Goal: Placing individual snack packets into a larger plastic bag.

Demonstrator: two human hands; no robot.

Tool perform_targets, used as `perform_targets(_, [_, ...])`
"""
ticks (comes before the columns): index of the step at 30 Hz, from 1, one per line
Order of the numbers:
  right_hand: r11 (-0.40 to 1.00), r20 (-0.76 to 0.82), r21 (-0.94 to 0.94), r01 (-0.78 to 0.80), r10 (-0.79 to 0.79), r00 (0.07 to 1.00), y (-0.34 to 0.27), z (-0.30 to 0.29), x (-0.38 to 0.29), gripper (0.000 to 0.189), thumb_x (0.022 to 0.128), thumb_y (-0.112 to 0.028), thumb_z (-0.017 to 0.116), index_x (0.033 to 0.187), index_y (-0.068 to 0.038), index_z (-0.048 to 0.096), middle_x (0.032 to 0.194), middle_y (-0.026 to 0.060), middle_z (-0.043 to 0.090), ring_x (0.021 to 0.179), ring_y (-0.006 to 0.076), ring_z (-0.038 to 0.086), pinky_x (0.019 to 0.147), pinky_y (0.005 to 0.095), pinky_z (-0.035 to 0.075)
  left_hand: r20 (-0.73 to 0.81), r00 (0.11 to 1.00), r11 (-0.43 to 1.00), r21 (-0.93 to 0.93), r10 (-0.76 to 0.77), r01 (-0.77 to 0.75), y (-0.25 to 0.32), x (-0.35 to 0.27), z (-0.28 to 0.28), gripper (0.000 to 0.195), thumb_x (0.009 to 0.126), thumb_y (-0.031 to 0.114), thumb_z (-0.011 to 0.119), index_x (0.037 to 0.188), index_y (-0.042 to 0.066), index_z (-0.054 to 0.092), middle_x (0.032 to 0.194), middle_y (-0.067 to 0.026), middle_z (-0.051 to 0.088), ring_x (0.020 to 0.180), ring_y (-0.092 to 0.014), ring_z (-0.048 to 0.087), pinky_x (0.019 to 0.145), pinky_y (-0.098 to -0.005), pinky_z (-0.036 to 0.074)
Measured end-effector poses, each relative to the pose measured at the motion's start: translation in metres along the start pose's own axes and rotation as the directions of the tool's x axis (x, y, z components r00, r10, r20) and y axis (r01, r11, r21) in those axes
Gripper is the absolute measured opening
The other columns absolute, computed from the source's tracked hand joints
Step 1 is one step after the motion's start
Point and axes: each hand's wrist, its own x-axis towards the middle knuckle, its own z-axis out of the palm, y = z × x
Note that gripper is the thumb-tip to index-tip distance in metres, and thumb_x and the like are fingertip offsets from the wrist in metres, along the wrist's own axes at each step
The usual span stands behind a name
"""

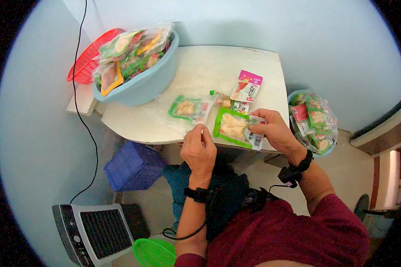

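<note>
My right hand (273,130) holds a green-bordered clear food packet (232,126) by its white printed end, thumb on top, over the table's front edge. Pale pieces of food show through its window. My left hand (198,152) is at the table edge, left of that packet, with thumb and fingertips drawn together; whether something thin is between them is unclear. Just beyond the left fingertips lies another green-edged packet (185,108) in clear plastic. A pink and white pouch (248,86) rests farther back, beside a smaller packet (223,100) and partly over a white label (241,107).
A light-blue basin (147,85) heaped with packets stands on the white table (207,63), a red basket (87,65) behind it. Another filled basin (329,152) sits right of the table. Below are a blue crate (133,167), a heater-like appliance (103,230), a green basket (153,252) and a hanging black cable (84,125).
</note>
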Motion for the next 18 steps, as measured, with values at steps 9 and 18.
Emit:
perform_targets(9, [0.993,0.065,0.111,0.044,-0.052,0.997,0.008,0.032,0.027,0.031,0.080,0.002,0.064,0.110,0.002,0.059,0.096,0.0070,0.066,0.080,0.0125,0.063,0.071,0.0254,0.052,0.002,1.000,0.999,0.024,0.028,-0.028,0.004,-0.001,-0.005,0.014,0.084,0.006,0.063,0.097,0.003,0.063,0.081,-0.0142,0.063,0.072,-0.032,0.061,0.062,-0.0401,0.049])
perform_targets(18, [0.995,0.123,0.097,0.033,-0.045,0.991,0.012,0.072,0.053,0.026,0.083,-0.005,0.060,0.109,0.001,0.063,0.094,0.0058,0.065,0.081,0.0133,0.062,0.066,0.0282,0.053,-0.075,0.989,0.992,0.005,0.124,-0.124,0.001,-0.001,-0.004,0.015,0.083,0.003,0.064,0.098,0.002,0.063,0.077,-0.0139,0.061,0.069,-0.032,0.060,0.060,-0.0400,0.048])
